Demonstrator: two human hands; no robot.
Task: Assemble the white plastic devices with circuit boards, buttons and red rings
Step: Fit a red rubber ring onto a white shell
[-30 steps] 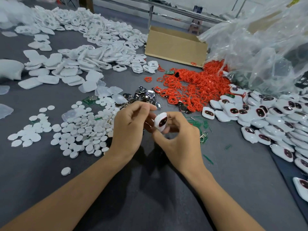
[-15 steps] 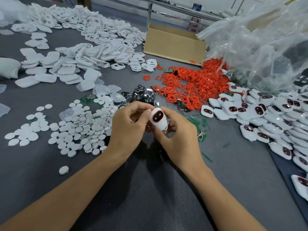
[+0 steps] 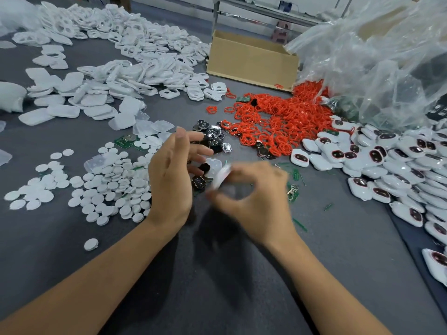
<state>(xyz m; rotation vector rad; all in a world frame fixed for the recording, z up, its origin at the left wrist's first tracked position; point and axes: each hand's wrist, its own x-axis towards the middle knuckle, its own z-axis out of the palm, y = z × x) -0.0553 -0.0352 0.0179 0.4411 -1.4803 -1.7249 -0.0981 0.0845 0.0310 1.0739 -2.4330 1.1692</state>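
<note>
Grey worktop (image 3: pixel 338 250) fills the view and carries heaps of parts. In the middle, the left hand (image 3: pixel 169 180) is held above the surface with a wide grip: its fingers are spread, relaxed, and hold nothing. Just beside it is the right hand (image 3: pixel 261 201), which is blurred. Its grip is narrow, and thumb and fingers pinch a white device (image 3: pixel 221 176) at their tips, lifted off the worktop between the two hands.

White round buttons (image 3: pixel 108 187) lie in a heap to the left of the hands, with a green circuit board (image 3: pixel 125 140) at its far edge. Dark shiny parts (image 3: pixel 212 135) lie beyond the fingers, and red rings (image 3: pixel 273 122) are piled further back to the right. Assembled devices (image 3: pixel 387 163) with dark faces are heaped along the right side. White shells (image 3: pixel 135 56) are spread at the far left, near a cardboard box (image 3: pixel 251 59) and a clear plastic bag (image 3: pixel 377 56).
</note>
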